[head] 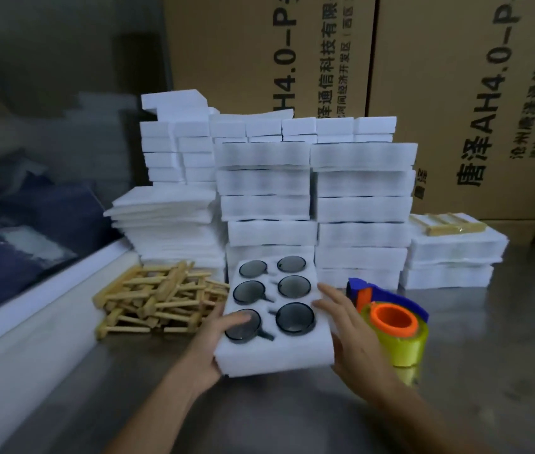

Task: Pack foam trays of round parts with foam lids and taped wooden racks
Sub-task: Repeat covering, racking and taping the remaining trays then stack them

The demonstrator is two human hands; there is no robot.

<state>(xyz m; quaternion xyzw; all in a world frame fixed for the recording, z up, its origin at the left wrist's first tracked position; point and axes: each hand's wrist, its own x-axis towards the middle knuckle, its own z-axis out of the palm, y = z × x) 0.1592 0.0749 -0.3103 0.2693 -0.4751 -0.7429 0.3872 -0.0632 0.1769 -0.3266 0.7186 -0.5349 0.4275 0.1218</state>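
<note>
A white foam tray (276,355) with several dark round parts (295,317) in its pockets sits in front of me, uncovered. My left hand (213,342) grips its near left corner, thumb lying over the nearest round part. My right hand (348,326) lies against the tray's right side with its fingers straight. A heap of wooden racks (158,299) lies to the left of the tray. Flat foam lids (164,208) are stacked behind the racks. A tape dispenser (390,319) with yellow tape, orange core and blue body stands just right of my right hand.
Tall stacks of foam trays (361,208) rise behind the tray. A short stack with a taped wooden rack (452,224) on top stands at the right. Large cardboard boxes (456,93) form the back wall. A white ledge (30,322) runs along the left.
</note>
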